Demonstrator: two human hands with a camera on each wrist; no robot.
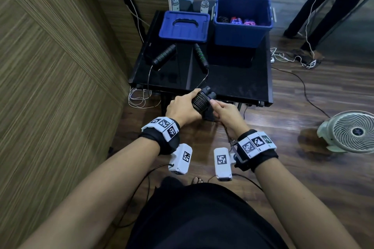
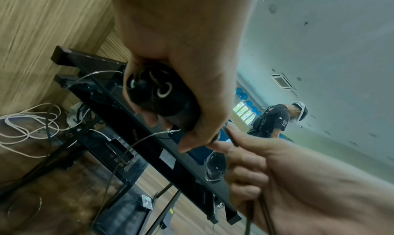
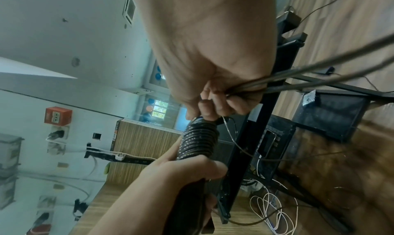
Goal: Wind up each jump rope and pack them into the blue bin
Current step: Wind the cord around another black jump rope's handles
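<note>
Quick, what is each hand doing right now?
Left hand: closed, gripping the two handles with rope coiled around them.
Right hand: closed, pinching the loose rope.

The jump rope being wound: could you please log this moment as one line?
left hand: grips wound handles | right hand: pinches cord | blue bin: open, holds ropes | spare rope: on table

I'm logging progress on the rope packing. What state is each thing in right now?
blue bin: open, wound ropes inside.
bin lid: off, flat on the table beside the bin.
held jump rope: mostly coiled round its handles, left hand gripping, right hand pinching the cord.
green-striped jump rope: unwound on the table.
</note>
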